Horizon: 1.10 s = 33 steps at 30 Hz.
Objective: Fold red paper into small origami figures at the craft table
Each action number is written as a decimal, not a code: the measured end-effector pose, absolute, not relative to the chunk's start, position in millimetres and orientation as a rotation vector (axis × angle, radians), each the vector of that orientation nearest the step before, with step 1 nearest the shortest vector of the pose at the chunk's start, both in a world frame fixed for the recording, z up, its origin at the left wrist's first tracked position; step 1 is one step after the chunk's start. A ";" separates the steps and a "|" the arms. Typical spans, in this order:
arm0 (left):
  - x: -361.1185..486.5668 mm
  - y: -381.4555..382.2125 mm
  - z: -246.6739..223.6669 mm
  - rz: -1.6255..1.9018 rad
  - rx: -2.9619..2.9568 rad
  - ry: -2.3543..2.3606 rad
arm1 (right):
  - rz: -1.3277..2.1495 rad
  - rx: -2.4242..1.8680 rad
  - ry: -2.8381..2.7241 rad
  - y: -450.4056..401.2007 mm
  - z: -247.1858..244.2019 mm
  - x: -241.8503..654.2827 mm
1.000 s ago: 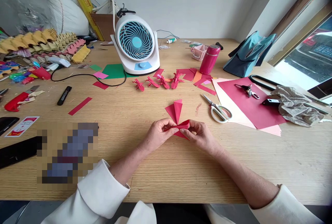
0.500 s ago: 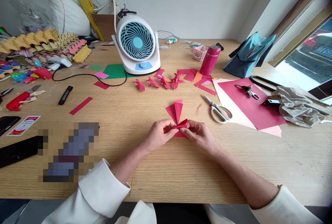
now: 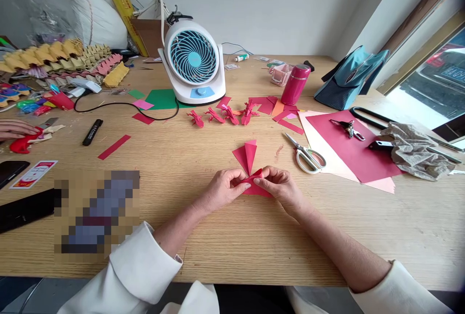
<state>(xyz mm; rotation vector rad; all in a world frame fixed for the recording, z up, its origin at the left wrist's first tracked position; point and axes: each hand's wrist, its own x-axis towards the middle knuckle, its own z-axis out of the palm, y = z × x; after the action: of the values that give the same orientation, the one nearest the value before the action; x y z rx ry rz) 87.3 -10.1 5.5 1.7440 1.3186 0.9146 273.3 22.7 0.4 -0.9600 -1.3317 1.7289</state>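
Both hands pinch one piece of folded red paper (image 3: 250,155) above the front middle of the table. My left hand (image 3: 227,186) grips its left side between thumb and fingers. On the right side, my right hand (image 3: 281,185) is closed on the raised fold. Pointed flaps of the paper spread away from me, and a flat red part shows below the fingers. Beyond it stands a row of several small folded red figures (image 3: 229,114). White-handled scissors (image 3: 308,158) lie to the right of my right hand.
Behind the figures is a white fan (image 3: 198,93); a pink bottle (image 3: 296,84) stands right of it. Red sheets (image 3: 358,147) and a blue bag (image 3: 350,79) lie right. A black marker (image 3: 92,132) and a red strip (image 3: 114,147) are left. Another person's hand (image 3: 16,129) touches a red-handled tool.
Another person's hand has come in at the left edge onto the red-handled tool. My right thumb has shifted on the fold, and more red paper shows below my hands.
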 end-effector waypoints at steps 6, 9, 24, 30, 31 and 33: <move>87.6 -9.9 0.1 0.875 1.787 1.324 | 1.730 -1.035 -1.277 23.5 -0.2 274.5; 88.1 -10.4 -1.6 0.872 1.778 1.317 | 1.743 -1.015 -1.228 25.0 0.0 276.5; 88.6 -7.3 -3.8 0.976 1.593 1.334 | 1.558 -0.973 -1.706 26.3 0.0 279.8; 86.6 -5.4 -6.2 1.020 1.554 1.363 | 1.465 -1.015 -1.618 29.4 -5.6 279.5; 85.7 -4.8 -6.2 1.035 1.543 1.366 | 1.461 -1.017 -1.595 30.2 -5.3 279.9; 83.8 -3.5 -6.2 1.055 1.528 1.363 | 1.452 -1.009 -1.561 31.3 -4.0 280.8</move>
<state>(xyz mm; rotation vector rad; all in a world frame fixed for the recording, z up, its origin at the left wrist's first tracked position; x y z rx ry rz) 83.8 -3.5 -6.2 1.5284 1.3629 1.0549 280.8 31.3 -4.0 -1.0094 -1.5608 1.4517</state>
